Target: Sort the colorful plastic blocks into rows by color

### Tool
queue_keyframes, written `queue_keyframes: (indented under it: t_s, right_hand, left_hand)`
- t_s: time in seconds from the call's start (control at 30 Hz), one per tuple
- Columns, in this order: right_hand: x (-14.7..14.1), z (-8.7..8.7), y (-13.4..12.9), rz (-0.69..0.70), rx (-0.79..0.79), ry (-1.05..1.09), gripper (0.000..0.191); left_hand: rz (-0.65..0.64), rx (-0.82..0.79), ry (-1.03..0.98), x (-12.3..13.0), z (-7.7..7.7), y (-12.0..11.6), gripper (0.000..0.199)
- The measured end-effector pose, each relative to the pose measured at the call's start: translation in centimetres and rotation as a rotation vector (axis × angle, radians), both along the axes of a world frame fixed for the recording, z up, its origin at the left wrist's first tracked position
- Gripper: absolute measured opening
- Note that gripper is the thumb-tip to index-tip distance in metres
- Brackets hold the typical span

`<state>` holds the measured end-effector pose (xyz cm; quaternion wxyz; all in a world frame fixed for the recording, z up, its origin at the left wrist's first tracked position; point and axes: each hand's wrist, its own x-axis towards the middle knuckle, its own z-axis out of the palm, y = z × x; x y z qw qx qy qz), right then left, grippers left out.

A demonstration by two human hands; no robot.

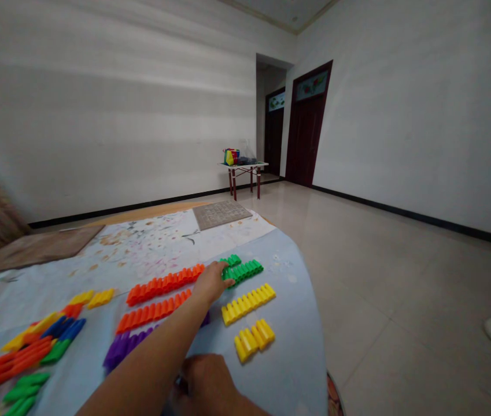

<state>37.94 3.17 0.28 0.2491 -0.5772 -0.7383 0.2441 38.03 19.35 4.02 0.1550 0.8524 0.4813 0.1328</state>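
My left hand (213, 281) reaches across the table with its thumb and fingers closed at the left end of the green plastic pieces (247, 270), which stand in a long row and a short one. Nearer me, my right hand (210, 378) is curled low over the table; a small dark thing shows at its fingers, too unclear to name. Orange pieces (165, 284) form two rows left of my left hand. Purple pieces (128, 348) lie in a row partly hidden by my left forearm. Yellow pieces (248, 304) make a long row and a shorter one at the right.
Loose mixed-colour pieces (24, 352) are heaped at the left of the cloth-covered table (297, 346). A grey-brown mat (221, 215) lies at the far edge, and a brown board (37, 248) at the far left. A small table (245, 166) holding bags stands by the doorway.
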Motion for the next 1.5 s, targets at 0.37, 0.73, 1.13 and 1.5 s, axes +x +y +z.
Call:
queue_keyframes:
  t_s: [0.37, 0.73, 1.13, 1.5]
  right_hand:
    - [0.1, 0.2, -0.1, -0.010, 0.003, 0.013, 0.024]
    - [0.2, -0.1, -0.9, 0.003, 0.031, 0.063, 0.020]
    - [0.1, -0.1, -1.5, 0.012, 0.041, 0.063, 0.025]
    - [0.4, -0.8, -1.4, 0.025, 0.036, 0.083, 0.026]
  left_hand:
    - [0.004, 0.044, -0.030, 0.1, 0.7, -0.6, 0.061]
    - [0.242, 0.165, -0.351, -14.8, 1.8, -9.0, 0.039]
    - [0.800, 0.301, 0.155, -31.2, -2.1, -12.8, 0.053]
    - [0.614, 0.143, 0.104, -30.0, -2.7, -16.5, 0.052]
